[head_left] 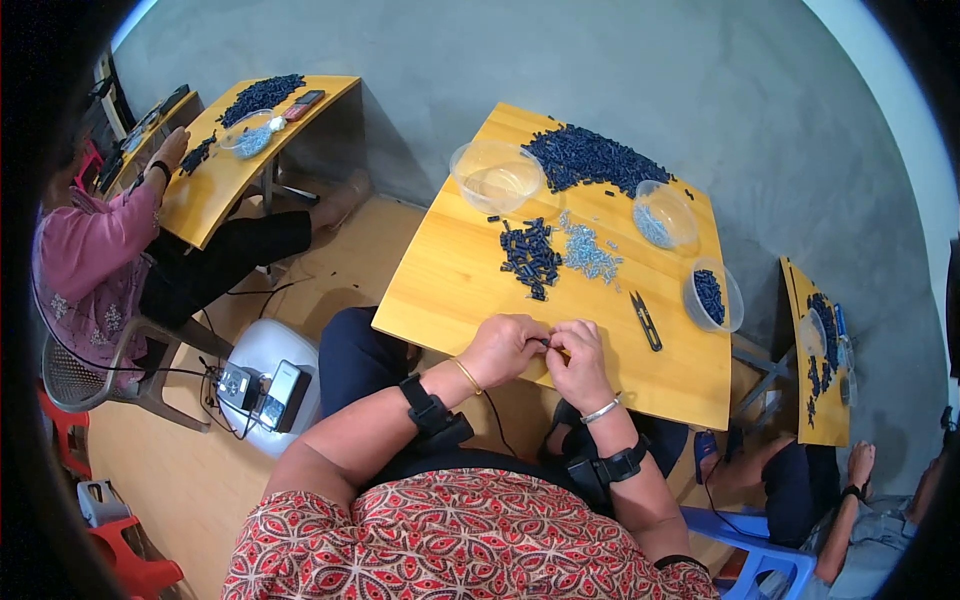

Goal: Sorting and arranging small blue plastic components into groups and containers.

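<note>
Near the front edge of the yellow wooden table [450,290], my left hand [497,350] and my right hand [582,370] meet, fingers closed in a pinch. A small dark piece [544,342] shows between the fingertips; its details are too small to make out. Just beyond my hands lies a loose pile of small dark blue tubular pieces [530,257]. Beside it are scattered small silvery pieces [590,252]. Thread snips [646,322] with dark handles rest to the right of my right hand.
A large heap of dark pieces [600,160] covers the table's far side. See-through bowls stand around: one at left [497,178], one with silvery pieces [665,215], one with dark pieces [713,295]. Co-workers sit at tables left [220,180] and right [808,390]. A stool [275,345] holds devices.
</note>
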A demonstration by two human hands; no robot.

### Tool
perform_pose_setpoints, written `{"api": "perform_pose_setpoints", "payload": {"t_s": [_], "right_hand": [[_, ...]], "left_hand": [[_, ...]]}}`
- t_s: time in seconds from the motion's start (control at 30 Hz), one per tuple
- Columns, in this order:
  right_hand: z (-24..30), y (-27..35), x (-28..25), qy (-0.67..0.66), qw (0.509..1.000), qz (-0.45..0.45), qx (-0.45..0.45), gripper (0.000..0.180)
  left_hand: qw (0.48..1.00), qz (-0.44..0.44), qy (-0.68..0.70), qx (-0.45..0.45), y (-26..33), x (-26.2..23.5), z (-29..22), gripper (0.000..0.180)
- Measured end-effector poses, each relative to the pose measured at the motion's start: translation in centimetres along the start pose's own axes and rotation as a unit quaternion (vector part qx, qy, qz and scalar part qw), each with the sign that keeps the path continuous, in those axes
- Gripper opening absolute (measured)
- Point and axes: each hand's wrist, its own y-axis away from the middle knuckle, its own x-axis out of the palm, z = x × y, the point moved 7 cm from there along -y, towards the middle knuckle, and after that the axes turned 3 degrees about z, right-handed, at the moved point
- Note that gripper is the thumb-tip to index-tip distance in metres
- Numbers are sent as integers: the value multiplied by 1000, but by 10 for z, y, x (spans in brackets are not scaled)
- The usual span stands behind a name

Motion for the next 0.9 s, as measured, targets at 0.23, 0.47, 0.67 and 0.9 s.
{"api": "perform_pose_setpoints", "payload": {"t_s": [0.23,0.47,0.67,0.9], "right_hand": [[-7,-10,-11,-18,998,-3,66,4],[-8,-24,15,124,988,10,89,11],[-4,-25,18,101,993,14,57,9],[-7,-29,24,121,991,26,56,4]], "left_hand": [[999,-10,-37,22,-1,-1,-4,9],[993,-49,-87,70,3,0,-8,8],[992,-56,-64,88,6,3,-7,8],[992,-60,-67,91,3,1,-3,9]]}}
